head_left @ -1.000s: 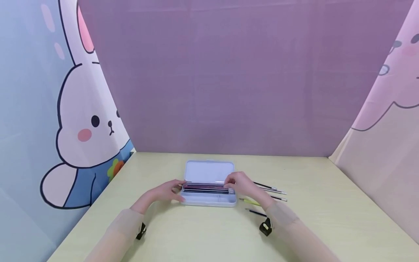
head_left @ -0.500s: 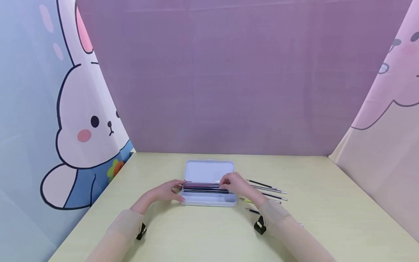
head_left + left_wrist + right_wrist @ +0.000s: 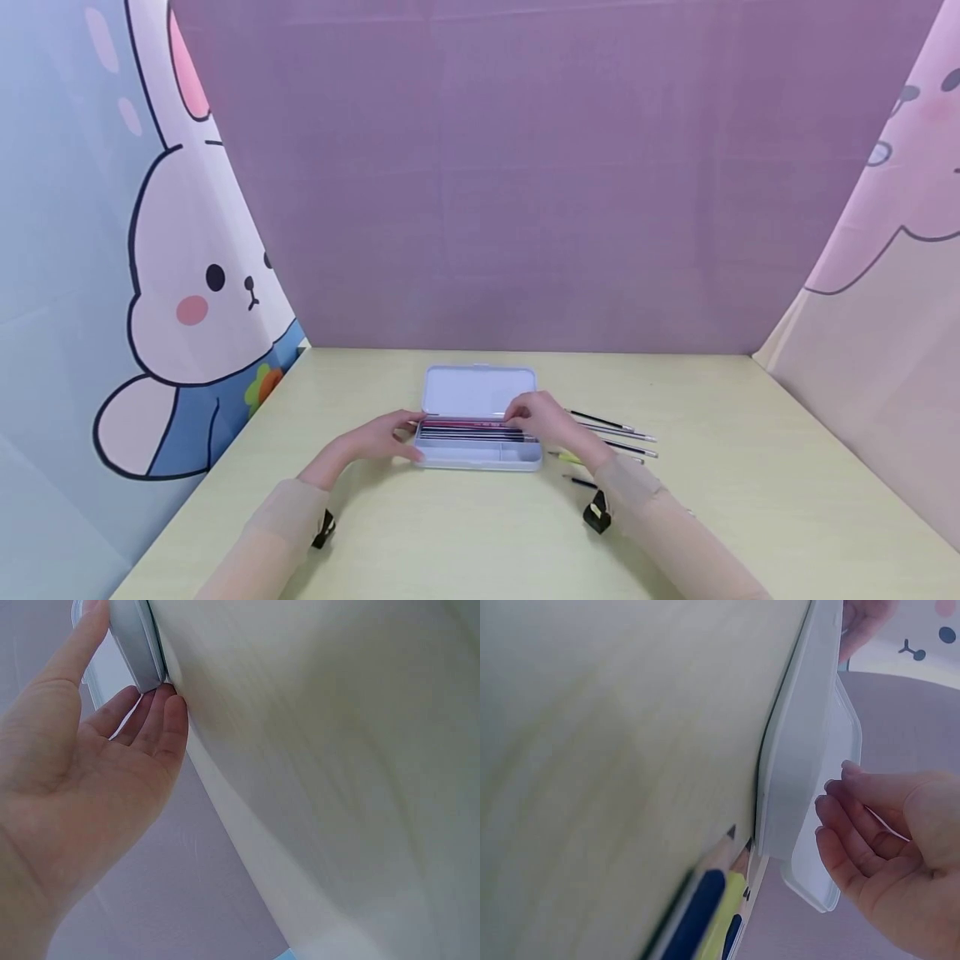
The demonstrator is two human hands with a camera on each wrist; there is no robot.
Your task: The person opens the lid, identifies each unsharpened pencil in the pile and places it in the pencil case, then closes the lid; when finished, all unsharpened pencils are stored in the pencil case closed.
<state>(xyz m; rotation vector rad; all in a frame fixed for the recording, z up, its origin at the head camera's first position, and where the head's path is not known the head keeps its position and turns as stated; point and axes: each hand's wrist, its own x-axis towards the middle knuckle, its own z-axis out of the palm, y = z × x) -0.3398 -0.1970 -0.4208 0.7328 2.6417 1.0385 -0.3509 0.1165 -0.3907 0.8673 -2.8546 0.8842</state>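
An open white pencil case (image 3: 459, 455) lies on the table, lid folded back. Several dark striped pencils (image 3: 468, 435) fill its rear compartment, with a red pencil (image 3: 457, 423) along the back. My left hand (image 3: 378, 437) grips the case's left end, thumb at the front corner and fingers at the back; the left wrist view shows fingertips under its edge. Over the right end of the pencils hovers my right hand (image 3: 546, 419), fingertips close above the red pencil. In the right wrist view these bent fingers (image 3: 847, 832) show nothing between them.
Several loose pencils lie right of the case, among them a yellow-green pencil (image 3: 570, 458) and a dark one (image 3: 581, 482) nearer me. The case's front compartments hold nothing visible. A purple cloth (image 3: 487, 183) hangs behind the table (image 3: 450, 533).
My right hand has shifted slightly left, and the red pencil, slanted half a second ago, now lies flat along the back of the case. The left hand stays in place.
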